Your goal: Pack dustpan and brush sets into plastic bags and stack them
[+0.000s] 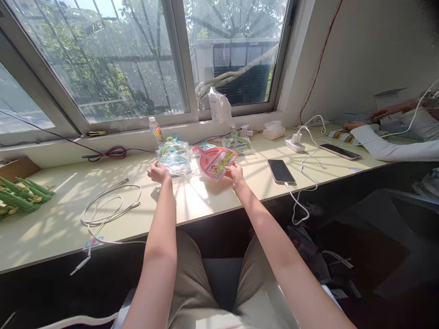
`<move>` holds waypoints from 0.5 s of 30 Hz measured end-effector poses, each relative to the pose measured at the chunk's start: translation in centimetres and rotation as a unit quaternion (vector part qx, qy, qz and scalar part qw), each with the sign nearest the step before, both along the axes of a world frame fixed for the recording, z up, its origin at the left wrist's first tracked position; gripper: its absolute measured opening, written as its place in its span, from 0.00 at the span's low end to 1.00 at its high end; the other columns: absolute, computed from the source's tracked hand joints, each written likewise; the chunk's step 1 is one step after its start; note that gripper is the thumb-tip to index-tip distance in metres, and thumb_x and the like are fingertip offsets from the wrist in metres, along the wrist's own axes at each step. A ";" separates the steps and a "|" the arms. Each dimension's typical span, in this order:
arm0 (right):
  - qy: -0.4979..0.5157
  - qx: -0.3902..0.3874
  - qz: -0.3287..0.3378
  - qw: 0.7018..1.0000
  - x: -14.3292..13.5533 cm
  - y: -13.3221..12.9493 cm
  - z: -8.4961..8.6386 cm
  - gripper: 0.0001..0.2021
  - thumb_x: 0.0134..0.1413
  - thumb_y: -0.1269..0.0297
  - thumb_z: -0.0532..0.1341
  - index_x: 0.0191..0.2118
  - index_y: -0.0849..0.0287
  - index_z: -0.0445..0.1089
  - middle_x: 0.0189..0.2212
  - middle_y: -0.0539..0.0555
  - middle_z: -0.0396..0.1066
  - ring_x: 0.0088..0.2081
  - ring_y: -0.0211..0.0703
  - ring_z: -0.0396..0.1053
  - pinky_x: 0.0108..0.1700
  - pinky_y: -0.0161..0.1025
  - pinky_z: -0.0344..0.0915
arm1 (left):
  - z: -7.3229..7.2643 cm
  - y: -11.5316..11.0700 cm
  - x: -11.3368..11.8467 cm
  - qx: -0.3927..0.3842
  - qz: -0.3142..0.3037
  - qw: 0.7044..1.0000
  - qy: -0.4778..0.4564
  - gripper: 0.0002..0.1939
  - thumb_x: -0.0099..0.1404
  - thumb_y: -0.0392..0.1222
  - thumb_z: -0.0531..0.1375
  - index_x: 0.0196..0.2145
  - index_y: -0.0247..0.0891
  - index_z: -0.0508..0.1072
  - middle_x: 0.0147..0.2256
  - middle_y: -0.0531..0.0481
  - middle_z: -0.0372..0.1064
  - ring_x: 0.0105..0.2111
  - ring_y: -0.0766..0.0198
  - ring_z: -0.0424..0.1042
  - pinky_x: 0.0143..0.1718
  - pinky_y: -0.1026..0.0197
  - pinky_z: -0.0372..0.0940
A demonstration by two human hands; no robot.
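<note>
A pink mini dustpan and brush set (214, 162) with a yellow label is held up, tilted, over the desk. My right hand (235, 175) pinches it at its lower right edge. My left hand (159, 172) has its fingers curled at the left edge of a teal dustpan set (174, 163) in a clear wrapper. Behind that one lies a green dustpan set (172, 145), partly covered. Another green dustpan set (238, 144) is to the right, and a further teal one (207, 145) shows behind the pink set.
A bottle (155, 130) and a white packet (220, 107) stand by the window. At right are a charging phone (281, 172), a power strip (295, 144) and a second phone (340, 151) near another person's sleeve (384, 144). A coiled white cable (111, 205) and green bundles (22, 194) lie left.
</note>
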State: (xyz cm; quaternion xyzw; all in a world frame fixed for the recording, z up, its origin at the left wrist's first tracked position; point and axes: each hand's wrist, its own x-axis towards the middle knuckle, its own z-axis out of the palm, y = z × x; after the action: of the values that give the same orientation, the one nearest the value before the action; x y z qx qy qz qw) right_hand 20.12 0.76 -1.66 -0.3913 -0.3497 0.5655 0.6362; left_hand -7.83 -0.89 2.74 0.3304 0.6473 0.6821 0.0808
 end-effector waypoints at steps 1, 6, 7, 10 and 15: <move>-0.007 -0.009 -0.001 1.000 0.0 0.1 -0.1 0.15 0.42 0.75 0.66 0.38 0.57 0.68 0.29 0.49 0.76 0.29 0.41 0.76 0.39 0.43 0.79 | 0.1 -0.3 0.2 0.000 0.037 0.999 0.024 0.22 0.72 0.43 0.55 0.61 0.39 0.65 0.66 0.30 0.54 0.72 0.42 0.48 0.67 0.33 0.53; -0.023 -0.025 0.009 0.999 -0.2 0.3 -0.4 0.15 0.39 0.77 0.65 0.37 0.58 0.70 0.27 0.48 0.76 0.27 0.40 0.75 0.36 0.41 0.78 | -0.6 -0.3 4.0 -0.009 -0.064 0.985 0.162 0.20 0.65 0.45 0.63 0.53 0.37 0.71 0.67 0.30 0.56 0.73 0.39 0.40 0.72 0.33 0.31; -0.024 -0.024 0.014 0.999 -0.2 0.3 -0.4 0.14 0.39 0.78 0.65 0.36 0.58 0.70 0.26 0.48 0.76 0.27 0.41 0.75 0.36 0.41 0.78 | -1.0 -0.1 4.9 -0.018 -0.099 0.981 0.163 0.17 0.63 0.44 0.65 0.49 0.37 0.73 0.65 0.30 0.59 0.73 0.37 0.40 0.72 0.33 0.29; -0.033 -0.016 0.029 0.999 -0.1 0.4 -0.5 0.13 0.38 0.77 0.65 0.34 0.58 0.71 0.26 0.48 0.76 0.27 0.41 0.75 0.36 0.41 0.79 | -2.3 0.5 6.6 -0.020 -0.169 0.979 0.114 0.13 0.58 0.41 0.69 0.40 0.37 0.75 0.62 0.30 0.63 0.73 0.36 0.37 0.71 0.34 0.24; -0.065 0.001 0.056 0.996 -0.3 0.5 -0.9 0.13 0.41 0.75 0.66 0.36 0.56 0.71 0.27 0.49 0.77 0.28 0.44 0.76 0.39 0.46 0.80 | -3.0 0.7 5.3 -0.016 -0.171 0.982 0.074 0.06 0.65 0.42 0.62 0.35 0.36 0.74 0.60 0.25 0.64 0.74 0.38 0.35 0.70 0.31 0.21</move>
State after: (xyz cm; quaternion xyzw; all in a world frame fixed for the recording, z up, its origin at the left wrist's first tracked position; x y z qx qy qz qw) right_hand 19.80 1.23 -2.56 -0.4062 -0.4122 0.5734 0.5800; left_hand -2.50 -0.14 -0.26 0.4843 0.5966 0.6212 0.1536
